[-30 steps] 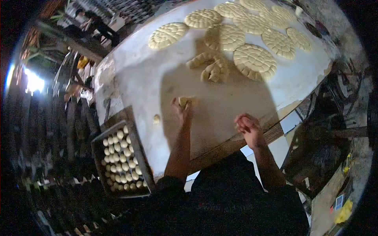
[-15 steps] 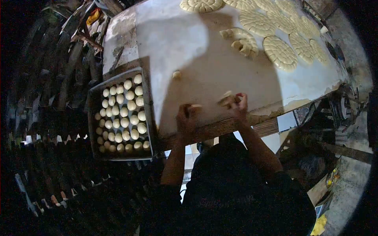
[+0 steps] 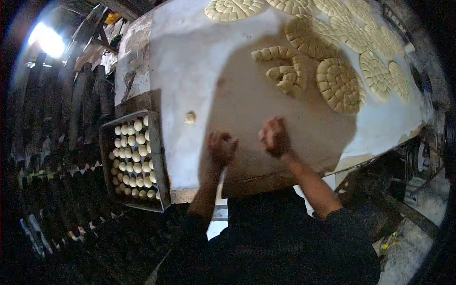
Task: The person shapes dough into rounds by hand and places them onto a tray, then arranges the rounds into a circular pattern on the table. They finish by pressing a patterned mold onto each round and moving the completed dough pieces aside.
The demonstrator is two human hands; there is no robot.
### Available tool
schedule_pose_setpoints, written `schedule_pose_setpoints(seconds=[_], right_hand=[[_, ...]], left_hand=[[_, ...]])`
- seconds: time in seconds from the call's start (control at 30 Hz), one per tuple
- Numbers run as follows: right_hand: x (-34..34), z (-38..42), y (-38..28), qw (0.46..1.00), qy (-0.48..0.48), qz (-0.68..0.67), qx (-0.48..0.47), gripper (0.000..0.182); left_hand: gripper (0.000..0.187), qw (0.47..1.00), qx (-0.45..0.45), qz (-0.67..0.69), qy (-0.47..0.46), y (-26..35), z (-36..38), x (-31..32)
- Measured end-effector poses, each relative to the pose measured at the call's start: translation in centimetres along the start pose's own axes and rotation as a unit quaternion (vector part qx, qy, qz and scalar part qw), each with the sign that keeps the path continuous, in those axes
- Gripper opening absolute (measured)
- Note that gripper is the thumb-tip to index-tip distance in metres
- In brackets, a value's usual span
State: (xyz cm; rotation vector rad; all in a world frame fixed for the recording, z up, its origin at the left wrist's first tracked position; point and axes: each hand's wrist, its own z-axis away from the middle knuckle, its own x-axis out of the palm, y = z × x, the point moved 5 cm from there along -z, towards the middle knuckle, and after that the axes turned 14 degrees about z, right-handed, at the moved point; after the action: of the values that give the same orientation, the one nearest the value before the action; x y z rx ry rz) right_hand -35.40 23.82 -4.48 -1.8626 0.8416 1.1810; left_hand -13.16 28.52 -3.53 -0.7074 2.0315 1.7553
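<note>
Over the near part of the table (image 3: 183,156) I hold both hands, a little apart. My left hand (image 3: 222,148) is curled, its thumb bent toward the fingers; whatever it holds is hidden. My right hand (image 3: 275,136) is closed like a fist and slightly blurred, with its contents out of sight too. A small dough ball (image 3: 190,118) rests on the table beyond my left hand. Farther out lies a partly unwound coil of segmented dough (image 3: 298,71), and a full dough spiral (image 3: 339,85) sits to its right.
At the left, a deep tray (image 3: 160,166) contains rows of dough balls (image 3: 137,167) against the table's side. Several more segmented dough rounds (image 3: 232,8) cover the table's far and right areas. Dark wooden slats (image 3: 52,142) stand beyond the tray.
The pale dough pieces that showed at my fingers are no longer visible, and both hands have closed more. The view has shifted, so the tray and single ball appear farther left.
</note>
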Motion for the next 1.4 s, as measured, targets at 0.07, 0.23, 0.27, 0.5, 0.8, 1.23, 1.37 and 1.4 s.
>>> schedule_pose_setpoints(seconds=[0.07, 0.23, 0.27, 0.5, 0.8, 1.23, 1.37, 1.4], right_hand=[[0.4, 3.6, -3.4, 0.996, -0.018, -0.013, -0.082, 0.026], [-2.3, 7.3, 3.0, 0.982, -0.052, 0.049, -0.174, 0.025], [-4.0, 4.7, 4.6, 0.987, -0.074, 0.043, -0.136, 0.023], [-1.3, -2.5, -1.2, 0.998, -0.007, 0.001, -0.065, 0.024], [-2.7, -5.7, 5.2, 0.996, 0.063, 0.062, -0.025, 0.027], [-4.7, -0.1, 4.0, 0.912, -0.269, -0.002, 0.309, 0.022], [-2.8, -9.3, -5.5, 0.927, -0.224, -0.1, 0.284, 0.029], [-2.4, -12.9, -11.8, 0.938, -0.209, -0.145, 0.236, 0.032]], left_hand=[[0.025, 0.999, 0.018, -0.033, 0.005, 2.1, 3.8, 2.3], [0.028, 0.955, 0.083, -0.226, -0.172, -4.0, 12.4, -2.7], [0.028, 0.95, 0.023, -0.253, -0.179, -4.9, 10.5, -4.7], [0.015, 0.976, -0.025, -0.209, -0.059, 4.0, -0.6, -0.8], [0.017, 0.977, 0.079, -0.197, 0.031, -10.6, 4.9, -7.0], [0.036, 0.99, -0.023, 0.092, -0.104, -7.3, 10.6, -15.6], [0.04, 0.985, -0.087, -0.008, 0.147, -12.7, 4.1, -40.4], [0.041, 0.976, -0.081, -0.081, 0.184, -14.7, 3.0, -44.7]])
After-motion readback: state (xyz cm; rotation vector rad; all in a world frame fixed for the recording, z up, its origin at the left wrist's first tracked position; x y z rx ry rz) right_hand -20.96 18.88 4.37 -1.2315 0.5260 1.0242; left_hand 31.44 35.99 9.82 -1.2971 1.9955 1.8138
